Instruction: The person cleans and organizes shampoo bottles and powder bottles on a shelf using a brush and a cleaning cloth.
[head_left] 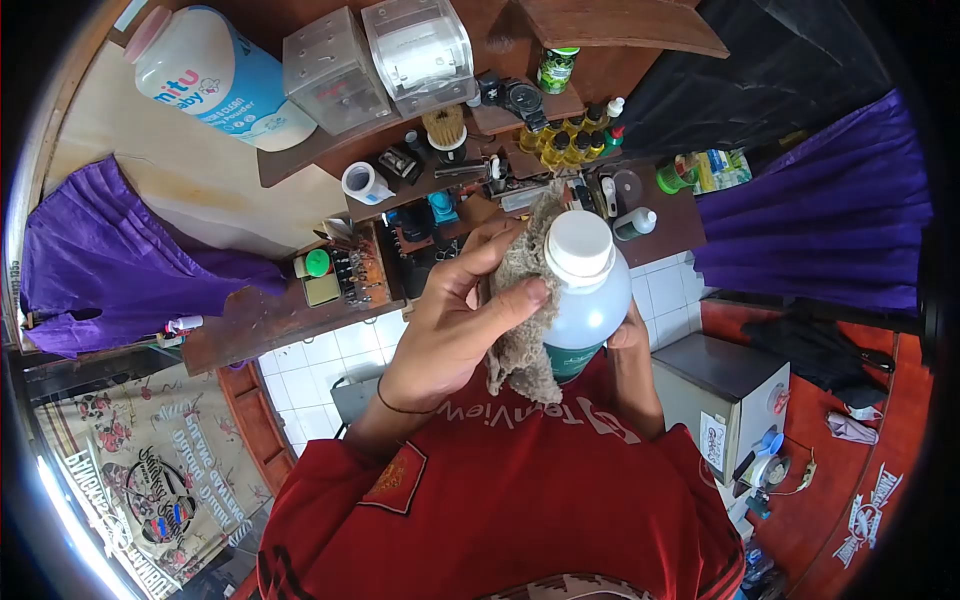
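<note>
Through the head view, I have the pale bottle (597, 308) up before the chest, apart from the worktop (672, 238). My left hand (448, 322) has its grip pinched on a shaggy grey cloth (522, 368) pressed to the bottle; my right hand (630, 336) grips the bottle's other side, its fingers mostly hidden. The cloth could slide on that smooth plastic, and if the right grip slackens, the bottle might drop to the tiled floor (665, 294). I can't tell whether the cap (582, 240) is tight; a loose one could leak when tilted.
</note>
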